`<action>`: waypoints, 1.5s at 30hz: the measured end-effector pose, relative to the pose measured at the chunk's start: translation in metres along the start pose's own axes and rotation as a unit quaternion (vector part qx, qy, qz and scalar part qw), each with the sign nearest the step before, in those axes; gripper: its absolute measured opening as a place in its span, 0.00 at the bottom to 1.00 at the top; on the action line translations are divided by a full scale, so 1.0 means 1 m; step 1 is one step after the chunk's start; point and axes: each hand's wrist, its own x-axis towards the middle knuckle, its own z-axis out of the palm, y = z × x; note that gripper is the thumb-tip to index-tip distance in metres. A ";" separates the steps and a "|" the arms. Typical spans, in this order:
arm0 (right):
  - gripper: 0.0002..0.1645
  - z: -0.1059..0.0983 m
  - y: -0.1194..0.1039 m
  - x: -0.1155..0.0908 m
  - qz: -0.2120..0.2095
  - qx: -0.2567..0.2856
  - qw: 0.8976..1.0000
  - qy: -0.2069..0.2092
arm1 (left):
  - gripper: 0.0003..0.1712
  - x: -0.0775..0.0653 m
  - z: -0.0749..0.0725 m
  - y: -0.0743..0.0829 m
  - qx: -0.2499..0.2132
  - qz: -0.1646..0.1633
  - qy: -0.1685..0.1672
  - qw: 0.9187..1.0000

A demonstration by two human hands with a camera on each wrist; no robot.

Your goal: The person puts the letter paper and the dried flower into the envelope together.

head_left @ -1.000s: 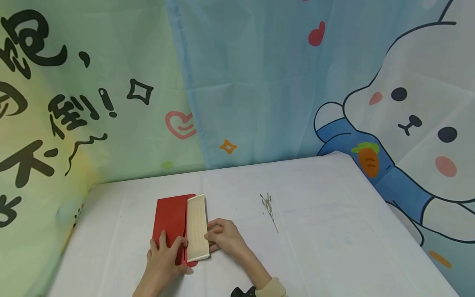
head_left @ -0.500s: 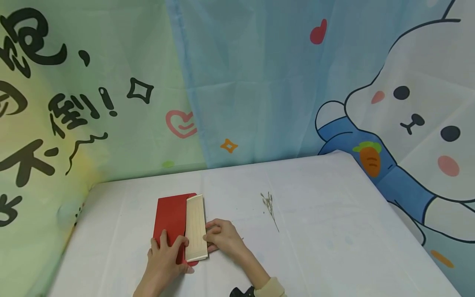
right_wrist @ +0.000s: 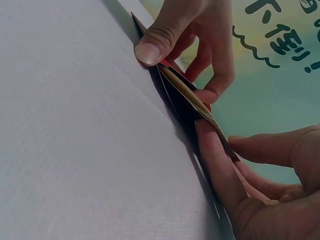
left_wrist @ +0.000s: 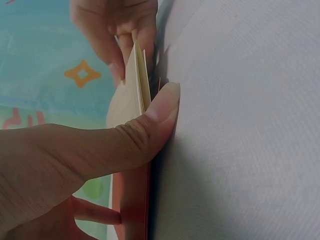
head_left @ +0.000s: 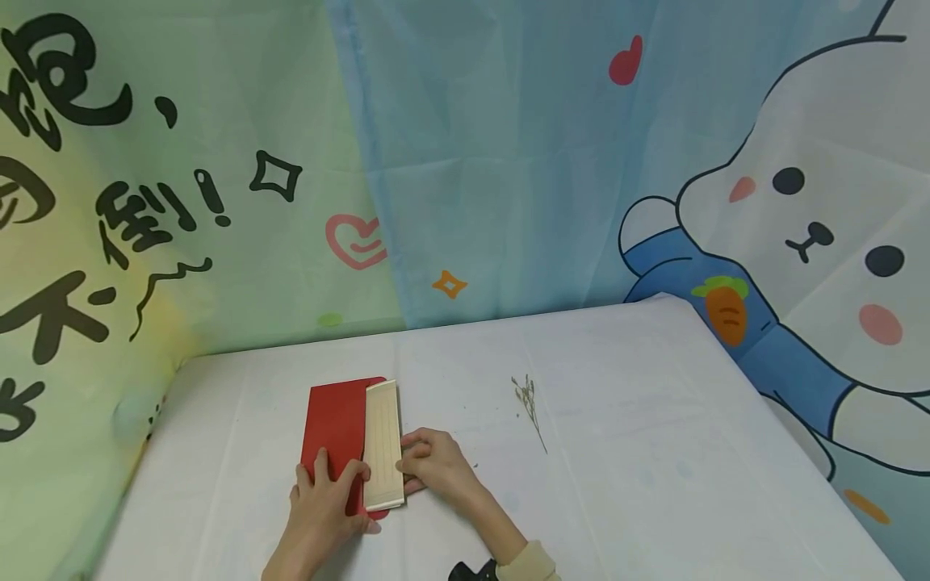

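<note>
A flat red envelope lies on the white-covered table, its open side facing right. From that side sticks out a cream folded sheet of paper with faint lines; its left part is hidden inside. My left hand holds the envelope near its lower right corner, the thumb at the bottom edge and the index finger by the opening. With thumb and fingers, my right hand pinches the paper's outer right edge. In the right wrist view, the paper's folded layers show between the envelope's walls.
Right of the hands, a small dried flower sprig lies on the white tablecloth. A few tiny crumbs dot the cloth near it. A printed curtain hangs behind the table. A black object shows at the right wrist by the sleeve.
The paper has slid slightly left, a little deeper into the envelope, with my right hand moving along with it. My left hand keeps its place on the envelope.
</note>
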 end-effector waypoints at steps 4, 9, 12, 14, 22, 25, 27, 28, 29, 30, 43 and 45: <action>0.22 0.000 -0.001 0.000 -0.003 0.001 1.000 -0.004 | 0.37 0.001 0.000 0.000 0.002 0.001 0.001 1.000; 0.22 0.001 -0.002 0.000 -0.002 0.001 1.000 -0.010 | 0.38 0.001 0.001 -0.001 0.004 0.004 0.003 1.000; 0.21 0.001 -0.001 0.001 -0.003 0.001 1.000 -0.011 | 0.38 0.000 0.001 -0.002 0.003 0.005 0.003 1.000; 0.21 0.001 -0.001 0.001 -0.004 0.001 1.000 -0.010 | 0.38 0.000 0.002 -0.002 0.003 0.007 0.004 1.000; 0.22 0.001 0.000 0.001 0.000 0.002 1.000 -0.008 | 0.38 0.001 0.002 -0.002 0.002 0.001 -0.002 1.000; 0.22 0.001 0.000 0.001 0.001 0.001 1.000 -0.007 | 0.37 0.001 0.002 -0.002 0.001 -0.003 -0.005 1.000; 0.21 0.002 0.001 0.001 0.001 -0.001 1.000 -0.006 | 0.37 0.001 0.002 -0.001 0.002 -0.006 -0.006 1.000; 0.21 0.002 0.001 0.001 0.000 -0.002 1.000 -0.006 | 0.37 0.002 0.002 -0.001 0.002 -0.007 -0.007 1.000; 0.21 0.002 0.001 0.001 0.000 -0.002 1.000 -0.006 | 0.37 0.002 0.002 -0.001 0.003 -0.009 -0.008 1.000; 0.21 0.002 0.001 0.002 -0.001 -0.003 1.000 -0.005 | 0.37 0.002 0.003 -0.001 0.002 -0.009 -0.008 1.000; 0.19 0.005 0.003 0.005 0.000 0.002 1.000 -0.010 | 0.37 0.003 0.002 0.001 0.004 -0.012 -0.009 1.000; 0.19 0.005 0.002 0.005 0.001 0.003 1.000 -0.011 | 0.37 0.003 0.002 0.001 0.002 -0.012 -0.008 1.000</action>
